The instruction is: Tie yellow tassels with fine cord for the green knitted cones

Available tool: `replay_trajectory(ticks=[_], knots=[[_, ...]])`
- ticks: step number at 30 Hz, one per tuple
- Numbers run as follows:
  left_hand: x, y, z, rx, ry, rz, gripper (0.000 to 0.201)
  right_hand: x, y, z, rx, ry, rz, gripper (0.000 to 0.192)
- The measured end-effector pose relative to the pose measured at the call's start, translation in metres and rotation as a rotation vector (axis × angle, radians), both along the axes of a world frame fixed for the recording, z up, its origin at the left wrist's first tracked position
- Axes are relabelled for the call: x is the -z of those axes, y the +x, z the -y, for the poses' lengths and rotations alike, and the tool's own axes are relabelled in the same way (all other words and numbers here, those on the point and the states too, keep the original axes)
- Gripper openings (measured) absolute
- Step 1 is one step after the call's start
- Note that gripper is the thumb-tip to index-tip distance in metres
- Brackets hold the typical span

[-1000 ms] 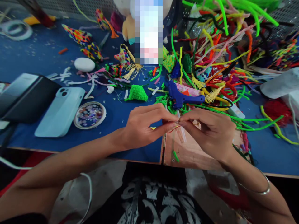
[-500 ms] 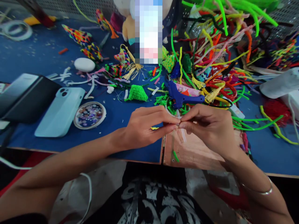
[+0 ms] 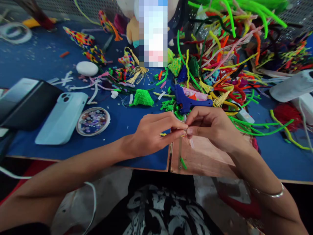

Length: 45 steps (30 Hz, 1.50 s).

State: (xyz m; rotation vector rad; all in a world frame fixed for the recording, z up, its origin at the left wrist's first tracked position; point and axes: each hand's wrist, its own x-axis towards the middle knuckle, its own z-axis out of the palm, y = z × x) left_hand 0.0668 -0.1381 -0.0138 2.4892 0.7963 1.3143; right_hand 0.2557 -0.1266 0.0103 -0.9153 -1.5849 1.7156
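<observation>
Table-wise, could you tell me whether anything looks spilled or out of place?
Yes: green clippings lie scattered around the blue glue gun, and white strips litter the blue table near the phone.

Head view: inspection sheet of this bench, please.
Surface: blue table top with a bare wooden board at its near edge.
Job's things: small yellow piece, pinched between both hands.
Clutter: pipe cleaner heap, blue glue gun, green woven cone, sequin dish, two phones.
Grips: left hand and right hand closed, fingertips meeting.
Cables: white cord, lower left.
Surroundings: mesh screen behind.
</observation>
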Motion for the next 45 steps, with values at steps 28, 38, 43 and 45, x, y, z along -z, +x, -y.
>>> replay_trajectory(ticks=[28,38,43,45], knots=[[-0.002,0.000,0.003,-0.116,0.045,0.164,0.003,0.010,-0.010,0.023,0.389,1.111,0.366,0.012],[-0.001,0.002,0.004,-0.080,0.040,0.176,0.004,0.009,-0.011,0.024,0.365,1.094,0.353,0.014],[0.000,0.002,0.004,-0.070,0.036,0.169,0.002,0.007,-0.011,0.025,0.351,1.086,0.370,0.015],[0.000,0.002,0.005,-0.068,0.028,0.159,0.003,0.006,-0.011,0.025,0.347,1.094,0.385,0.015]])
